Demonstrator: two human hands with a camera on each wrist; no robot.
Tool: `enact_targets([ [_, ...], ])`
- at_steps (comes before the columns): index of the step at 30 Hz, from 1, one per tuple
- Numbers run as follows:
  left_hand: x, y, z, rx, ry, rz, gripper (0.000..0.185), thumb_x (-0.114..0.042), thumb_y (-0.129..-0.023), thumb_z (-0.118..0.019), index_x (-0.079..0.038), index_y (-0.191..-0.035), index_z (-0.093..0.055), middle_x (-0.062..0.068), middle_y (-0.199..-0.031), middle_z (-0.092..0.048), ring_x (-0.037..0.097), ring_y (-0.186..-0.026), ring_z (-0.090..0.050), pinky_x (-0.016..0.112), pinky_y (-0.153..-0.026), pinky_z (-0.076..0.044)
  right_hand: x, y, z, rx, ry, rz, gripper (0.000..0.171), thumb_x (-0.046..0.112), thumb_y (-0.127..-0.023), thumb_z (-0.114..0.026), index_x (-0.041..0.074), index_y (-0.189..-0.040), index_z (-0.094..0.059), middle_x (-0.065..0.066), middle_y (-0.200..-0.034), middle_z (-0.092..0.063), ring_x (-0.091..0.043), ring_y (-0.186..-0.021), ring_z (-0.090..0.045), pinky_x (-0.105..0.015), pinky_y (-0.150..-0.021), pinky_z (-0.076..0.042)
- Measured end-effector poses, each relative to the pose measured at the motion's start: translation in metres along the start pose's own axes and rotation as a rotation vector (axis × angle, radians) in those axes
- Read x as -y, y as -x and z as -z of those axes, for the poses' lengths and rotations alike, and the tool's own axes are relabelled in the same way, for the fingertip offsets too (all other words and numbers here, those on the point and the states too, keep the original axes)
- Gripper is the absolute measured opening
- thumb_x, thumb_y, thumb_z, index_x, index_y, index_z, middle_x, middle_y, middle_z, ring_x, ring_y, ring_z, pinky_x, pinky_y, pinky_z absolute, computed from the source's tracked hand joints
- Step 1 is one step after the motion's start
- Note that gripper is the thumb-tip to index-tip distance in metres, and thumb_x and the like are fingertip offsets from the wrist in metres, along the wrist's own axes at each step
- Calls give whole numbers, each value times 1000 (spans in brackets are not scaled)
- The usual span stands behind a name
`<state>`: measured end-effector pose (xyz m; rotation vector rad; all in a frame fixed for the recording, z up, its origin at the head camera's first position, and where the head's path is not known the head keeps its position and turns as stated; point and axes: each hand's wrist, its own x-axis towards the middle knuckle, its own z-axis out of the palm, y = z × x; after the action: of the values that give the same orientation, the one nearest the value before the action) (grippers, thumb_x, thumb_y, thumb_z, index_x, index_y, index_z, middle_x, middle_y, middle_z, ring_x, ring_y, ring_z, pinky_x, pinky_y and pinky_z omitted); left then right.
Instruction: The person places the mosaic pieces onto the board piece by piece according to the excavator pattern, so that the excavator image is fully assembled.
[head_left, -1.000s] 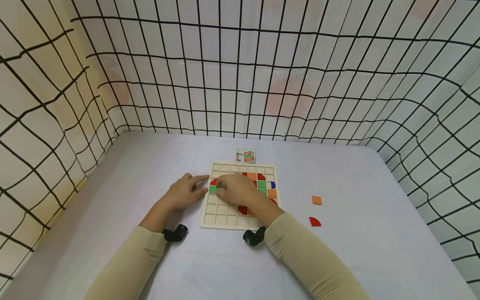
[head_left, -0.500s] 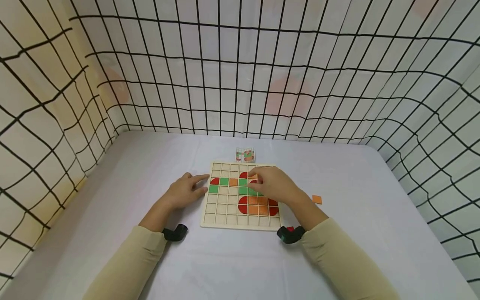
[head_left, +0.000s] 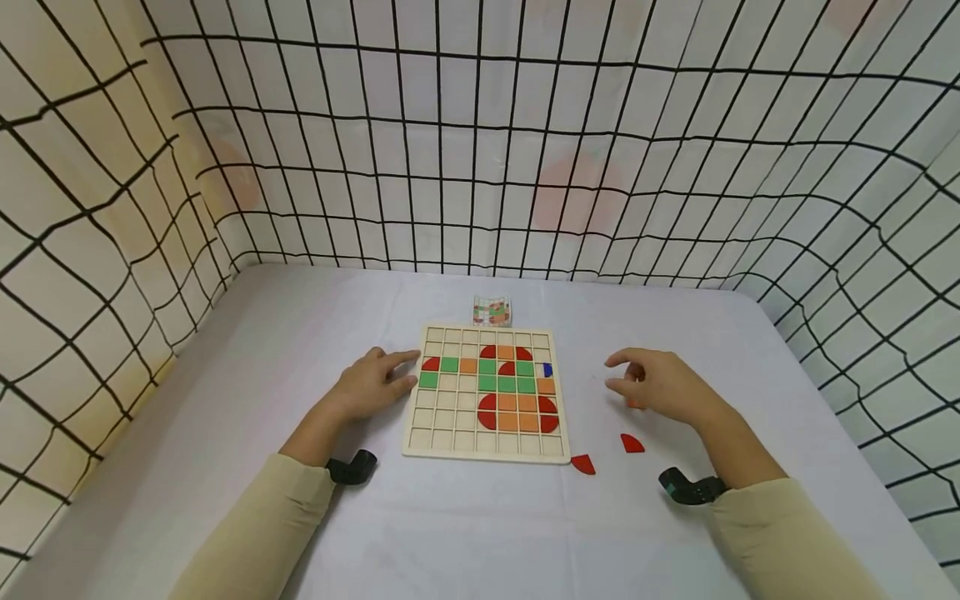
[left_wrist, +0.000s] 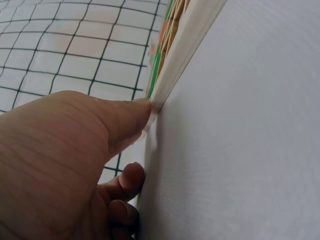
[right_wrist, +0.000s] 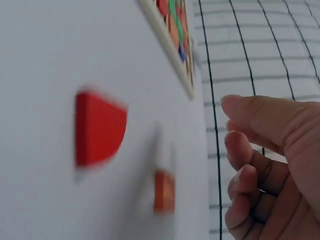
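A wooden grid board (head_left: 448,427) lies mid-table, partly filled with red, green and orange tiles and one blue one. My left hand (head_left: 401,369) rests on the table at its left side, fingers relaxed, and the thumb (left_wrist: 125,120) touches the board's edge (left_wrist: 185,45). My right hand (head_left: 611,373) hovers to the right of the board with loosely curled fingers and holds nothing. Just under it lies an orange square tile (right_wrist: 164,191). A red quarter-circle tile (head_left: 632,443) sits nearer me, shown blurred as the red tile (right_wrist: 99,127) in the right wrist view.
A second red quarter-circle tile (head_left: 582,464) lies by the board's front right corner. A small pattern card (head_left: 491,311) lies behind the board. Wire mesh walls (head_left: 480,167) enclose the white table (head_left: 225,400) at the back and on both sides.
My right hand left the board's left part and swung right, off the board, to above the loose tiles. A green tile stays in the board. The left hand has not moved.
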<state>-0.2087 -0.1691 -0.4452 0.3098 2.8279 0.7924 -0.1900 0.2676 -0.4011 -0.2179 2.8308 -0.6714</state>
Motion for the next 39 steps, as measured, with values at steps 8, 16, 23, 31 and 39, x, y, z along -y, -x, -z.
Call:
enact_targets([
  [8, 0, 0, -1, 1, -1, 2, 53, -39, -101, -60, -24, -152, -52, 11, -103, -54, 22, -83, -48, 33, -67, -35, -50, 21, 2, 39, -10, -32, 40, 31, -92, -74, 11, -125, -64, -2, -87, -57, -19, -80, -51, -31, -65, -42],
  [16, -2, 1, 1, -2, 3, 9, 53, -38, -101, -61, -23, -151, -52, 11, -103, -53, 22, -83, -48, 33, -67, -35, -58, 23, -2, 4, 4, -15, 30, 33, -93, -74, 14, -116, -67, -1, -86, -56, -19, -82, -52, -33, -70, -41],
  [23, -2, 2, -2, 19, -3, 12, 53, -39, -101, -61, -24, -151, -52, 11, -103, -54, 23, -84, -48, 33, -68, -35, -62, 23, -9, 8, 31, 1, 25, 30, -95, -71, 14, -113, -65, 0, -84, -56, -17, -78, -52, -32, -68, -42],
  [31, -1, 1, -1, 23, -4, 13, 53, -38, -101, -60, -24, -152, -51, 11, -104, -54, 22, -84, -48, 33, -67, -35, -62, 25, -12, -12, 36, 41, 24, 30, -96, -71, 13, -112, -65, 1, -83, -57, -16, -76, -51, -30, -67, -41],
  [39, -1, -1, 1, 8, -7, 10, 53, -39, -101, -61, -24, -151, -52, 11, -102, -53, 22, -83, -48, 33, -67, -35, -48, 21, -13, -23, 34, 57, 23, 28, -95, -71, 12, -112, -66, 1, -79, -55, -16, -74, -51, -30, -65, -42],
])
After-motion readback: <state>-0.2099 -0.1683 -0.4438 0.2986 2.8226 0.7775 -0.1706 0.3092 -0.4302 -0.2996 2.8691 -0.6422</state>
